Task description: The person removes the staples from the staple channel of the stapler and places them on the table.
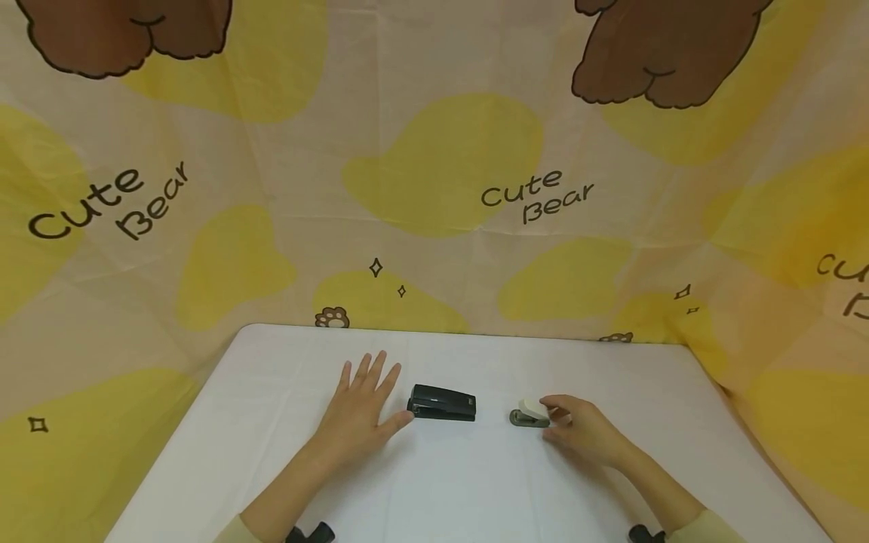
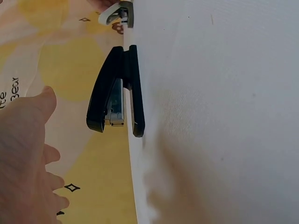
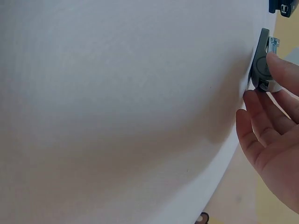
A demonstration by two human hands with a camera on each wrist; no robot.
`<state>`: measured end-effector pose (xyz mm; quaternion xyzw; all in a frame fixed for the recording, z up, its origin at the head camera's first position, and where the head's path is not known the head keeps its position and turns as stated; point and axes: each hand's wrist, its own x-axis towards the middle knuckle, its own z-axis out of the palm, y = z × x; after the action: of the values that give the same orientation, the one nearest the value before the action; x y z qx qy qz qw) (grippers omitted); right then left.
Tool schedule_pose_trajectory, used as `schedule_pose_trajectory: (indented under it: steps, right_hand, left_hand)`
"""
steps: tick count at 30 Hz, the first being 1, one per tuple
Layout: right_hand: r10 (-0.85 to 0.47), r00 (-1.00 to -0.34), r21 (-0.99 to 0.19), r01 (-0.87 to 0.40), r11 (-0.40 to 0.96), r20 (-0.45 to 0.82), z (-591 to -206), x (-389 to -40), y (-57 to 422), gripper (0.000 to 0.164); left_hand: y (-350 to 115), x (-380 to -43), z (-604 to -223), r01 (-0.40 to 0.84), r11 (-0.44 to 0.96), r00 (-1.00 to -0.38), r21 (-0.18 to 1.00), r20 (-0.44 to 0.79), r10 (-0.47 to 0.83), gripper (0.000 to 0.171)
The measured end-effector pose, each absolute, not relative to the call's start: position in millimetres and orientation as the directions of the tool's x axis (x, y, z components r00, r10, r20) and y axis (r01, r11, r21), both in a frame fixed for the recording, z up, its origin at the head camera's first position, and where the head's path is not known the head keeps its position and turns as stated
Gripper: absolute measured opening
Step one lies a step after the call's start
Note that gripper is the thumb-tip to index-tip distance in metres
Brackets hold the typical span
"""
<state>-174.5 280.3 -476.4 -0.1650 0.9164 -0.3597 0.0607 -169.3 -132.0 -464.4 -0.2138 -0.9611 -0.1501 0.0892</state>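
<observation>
A black stapler [image 1: 444,405] lies on the white table between the two hands. My left hand [image 1: 357,417] is just left of it, fingers spread and straight, the thumb tip close to the stapler's left end. In the left wrist view, that stapler [image 2: 105,93] shows its metal staple channel between the raised top arm and the base. Further right is a small grey-green stapler [image 1: 523,419] with a white lever. My right hand [image 1: 585,431] pinches its right end between thumb and fingers. In the right wrist view, the thumb overlaps the small stapler [image 3: 262,65].
The white table [image 1: 434,490] has rounded far corners. Behind it hangs a yellow and beige cloth [image 1: 441,166] printed with bears and lettering. Dark objects [image 1: 315,532] show at the bottom edge beside both forearms.
</observation>
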Motion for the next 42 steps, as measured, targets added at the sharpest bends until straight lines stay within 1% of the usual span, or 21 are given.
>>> schedule_pose_trajectory:
  steps: [5,8,14,19,22,27,30,37,42]
  right_hand:
    - [-0.368,-0.93,-0.691,-0.272,0.669,0.009,-476,-177,279,0.038]
    - [-0.381,-0.925,-0.702,-0.271,0.659,0.0,-474,-177,279,0.033]
    - [-0.368,-0.929,-0.705,-0.232,0.67,-0.044,-475,-175,279,0.032]
    - [-0.39,-0.919,-0.72,-0.228,0.655,-0.064,-478,-174,278,0.032]
    - [-0.398,-0.915,-0.721,-0.232,0.653,-0.066,-479,-173,277,0.032]
    - [-0.408,-0.91,-0.728,-0.232,0.645,-0.071,-478,-171,276,0.032]
    - [-0.419,-0.905,-0.74,-0.233,0.631,-0.072,-477,-169,275,0.032]
    - [-0.438,-0.896,-0.748,-0.238,0.619,-0.077,-479,-167,274,0.031]
    - [-0.442,-0.893,-0.744,-0.241,0.623,-0.081,-478,-164,271,0.032]
  left_hand:
    - [-128,-167,-465,0.447,0.845,-0.892,0.294,0.217,0.397,0.081]
    - [-125,-167,-465,0.454,0.84,-0.889,0.299,0.218,0.403,0.08]
    - [-116,-167,-465,0.477,0.828,-0.876,0.297,0.237,0.42,0.078]
    - [-107,-166,-466,0.506,0.793,-0.86,0.339,0.264,0.436,0.075]
    - [-102,-165,-466,0.543,0.76,-0.837,0.356,0.295,0.46,0.071]
    - [-89,-165,-467,0.608,0.712,-0.791,0.352,0.351,0.502,0.066]
    - [-80,-164,-466,0.628,0.684,-0.776,0.371,0.363,0.516,0.064]
    - [-59,-163,-466,0.655,0.625,-0.756,0.424,0.349,0.554,0.056]
    - [-46,-159,-470,0.636,0.587,-0.763,0.5,0.295,0.576,0.053]
